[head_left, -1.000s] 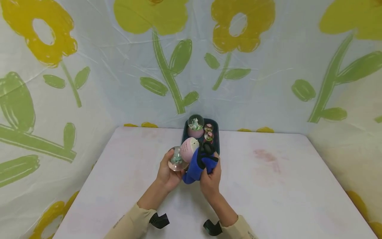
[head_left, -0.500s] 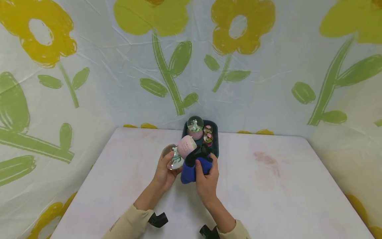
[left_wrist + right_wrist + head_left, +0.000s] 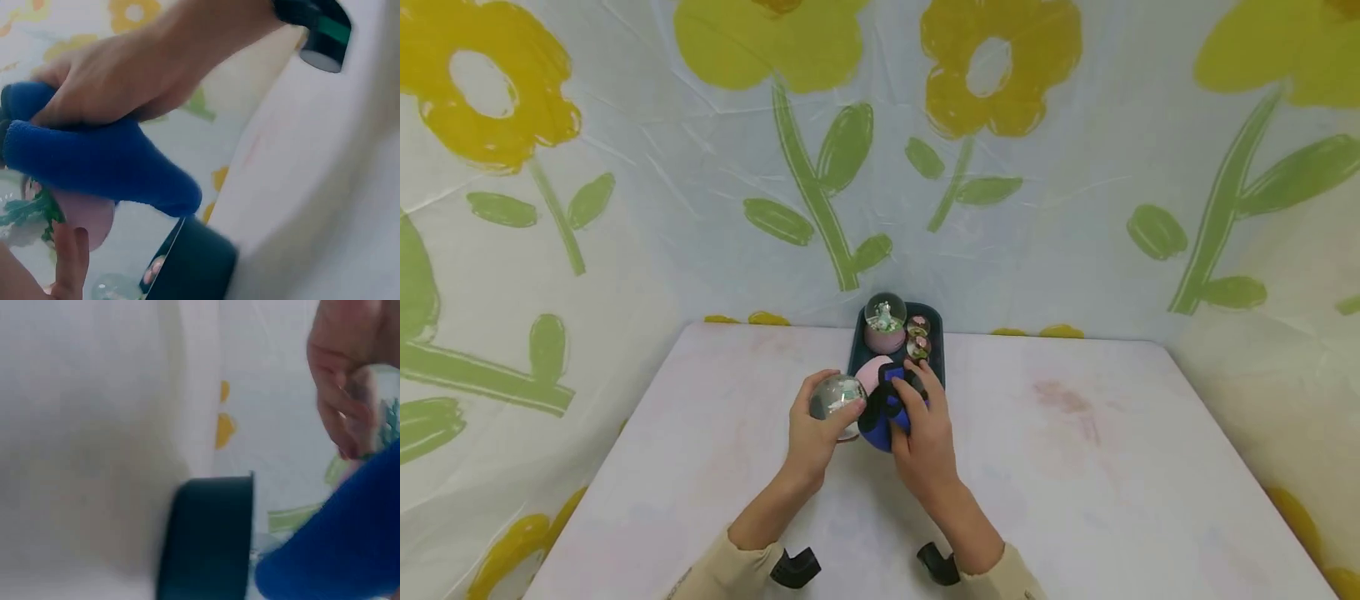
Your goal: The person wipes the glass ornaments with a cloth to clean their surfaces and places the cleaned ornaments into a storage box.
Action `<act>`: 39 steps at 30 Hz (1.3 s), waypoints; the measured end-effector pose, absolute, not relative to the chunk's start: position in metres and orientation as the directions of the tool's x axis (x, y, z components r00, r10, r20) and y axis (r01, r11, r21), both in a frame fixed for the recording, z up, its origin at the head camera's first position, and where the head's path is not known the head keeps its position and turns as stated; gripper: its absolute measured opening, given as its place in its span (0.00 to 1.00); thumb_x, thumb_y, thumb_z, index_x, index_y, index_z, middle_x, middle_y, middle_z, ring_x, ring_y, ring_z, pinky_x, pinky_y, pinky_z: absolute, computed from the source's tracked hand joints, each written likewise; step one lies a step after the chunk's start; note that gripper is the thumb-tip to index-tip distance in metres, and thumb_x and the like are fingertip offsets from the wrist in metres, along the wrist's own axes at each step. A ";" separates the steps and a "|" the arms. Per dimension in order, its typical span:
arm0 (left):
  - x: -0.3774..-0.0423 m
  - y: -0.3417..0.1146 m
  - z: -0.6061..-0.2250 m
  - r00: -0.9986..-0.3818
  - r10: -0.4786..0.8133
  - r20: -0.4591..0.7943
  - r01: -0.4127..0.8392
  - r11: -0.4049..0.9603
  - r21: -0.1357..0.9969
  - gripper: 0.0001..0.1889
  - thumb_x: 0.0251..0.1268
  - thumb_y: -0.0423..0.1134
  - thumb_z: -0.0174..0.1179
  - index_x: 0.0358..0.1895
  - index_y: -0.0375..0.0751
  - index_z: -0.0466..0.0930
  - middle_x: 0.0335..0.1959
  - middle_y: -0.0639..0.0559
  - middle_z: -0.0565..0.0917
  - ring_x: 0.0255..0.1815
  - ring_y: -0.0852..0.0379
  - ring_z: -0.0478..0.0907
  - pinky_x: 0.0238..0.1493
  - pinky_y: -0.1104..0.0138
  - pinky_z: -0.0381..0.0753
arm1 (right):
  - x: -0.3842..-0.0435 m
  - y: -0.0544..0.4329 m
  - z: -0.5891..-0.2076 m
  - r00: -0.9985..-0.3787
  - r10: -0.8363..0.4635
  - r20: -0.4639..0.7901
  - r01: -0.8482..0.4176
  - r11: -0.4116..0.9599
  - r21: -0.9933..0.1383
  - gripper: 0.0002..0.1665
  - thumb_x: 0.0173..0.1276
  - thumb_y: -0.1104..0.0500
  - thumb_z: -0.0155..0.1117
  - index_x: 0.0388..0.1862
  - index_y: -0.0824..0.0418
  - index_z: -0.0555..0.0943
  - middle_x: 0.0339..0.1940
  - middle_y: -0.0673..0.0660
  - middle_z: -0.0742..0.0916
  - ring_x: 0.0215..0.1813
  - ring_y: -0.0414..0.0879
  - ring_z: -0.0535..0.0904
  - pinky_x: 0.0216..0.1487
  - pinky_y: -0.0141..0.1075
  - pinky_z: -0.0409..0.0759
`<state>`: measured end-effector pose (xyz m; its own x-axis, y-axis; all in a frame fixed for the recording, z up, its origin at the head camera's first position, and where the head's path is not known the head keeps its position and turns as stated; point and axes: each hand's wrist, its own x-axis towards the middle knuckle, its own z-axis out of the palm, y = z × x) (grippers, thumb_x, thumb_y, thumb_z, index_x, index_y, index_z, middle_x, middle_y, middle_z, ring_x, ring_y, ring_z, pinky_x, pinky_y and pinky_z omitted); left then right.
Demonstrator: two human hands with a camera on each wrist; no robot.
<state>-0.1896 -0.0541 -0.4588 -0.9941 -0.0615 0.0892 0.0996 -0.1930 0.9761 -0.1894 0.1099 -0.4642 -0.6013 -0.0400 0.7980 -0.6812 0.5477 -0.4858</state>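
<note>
A snow globe (image 3: pixel 835 393) with a pink base (image 3: pixel 871 372) is held in my left hand (image 3: pixel 808 437), the thumb across its clear dome. My right hand (image 3: pixel 928 450) grips a bunched blue cloth (image 3: pixel 880 433) with black edging, close against the globe's base. In the left wrist view the cloth (image 3: pixel 94 156) hangs from the right hand (image 3: pixel 119 81) and covers part of the pink base (image 3: pixel 94 215). The right wrist view shows the left hand (image 3: pixel 340 394) above the cloth (image 3: pixel 344 531). The cloth's exact kind is unclear.
Behind the hands a dark teal tray (image 3: pixel 937 321) stands at the table's back edge. Inside are another pink-based snow globe (image 3: pixel 885 321) and small globes with pink figures (image 3: pixel 918 346). A flower-print sheet (image 3: pixel 1075 250) rises behind the white table (image 3: pixel 1075 467).
My left hand has turned the snow globe, so its dome now faces up more and its base is more covered. The right hand's fingers have shifted over the bunched cloth.
</note>
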 end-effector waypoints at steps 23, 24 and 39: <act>-0.201 -0.069 -0.452 -0.996 -0.007 0.088 0.088 -0.023 0.996 0.28 0.51 0.37 0.74 0.57 0.44 0.74 0.50 0.39 0.75 0.43 0.43 0.76 0.23 0.50 0.82 | -0.187 0.090 -0.470 -0.814 0.112 0.569 -0.462 0.469 -0.753 0.22 0.70 0.55 0.62 0.60 0.63 0.75 0.58 0.61 0.76 0.57 0.56 0.76 0.54 0.56 0.76; -0.201 -0.068 -0.452 -0.996 -0.002 0.092 0.092 -0.024 0.995 0.28 0.51 0.37 0.74 0.57 0.44 0.74 0.50 0.38 0.75 0.43 0.43 0.76 0.24 0.49 0.82 | -0.187 0.090 -0.471 -0.811 0.121 0.572 -0.467 0.455 -0.758 0.22 0.70 0.56 0.62 0.59 0.63 0.75 0.58 0.61 0.76 0.57 0.56 0.76 0.54 0.56 0.76; -0.193 -0.067 -0.452 -0.997 0.044 0.070 0.070 0.009 0.997 0.28 0.47 0.32 0.73 0.55 0.45 0.77 0.46 0.38 0.77 0.42 0.45 0.77 0.21 0.54 0.82 | -0.198 0.109 -0.449 -0.833 0.137 0.535 -0.443 0.415 -0.795 0.18 0.71 0.55 0.62 0.54 0.65 0.78 0.54 0.61 0.79 0.56 0.56 0.76 0.54 0.55 0.75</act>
<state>-0.1931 -0.0670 -0.4520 -0.9966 0.0441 0.0696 0.0701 0.0093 0.9975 -0.1984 0.1091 -0.4493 -0.8335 0.1367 0.5354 -0.4426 0.4149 -0.7949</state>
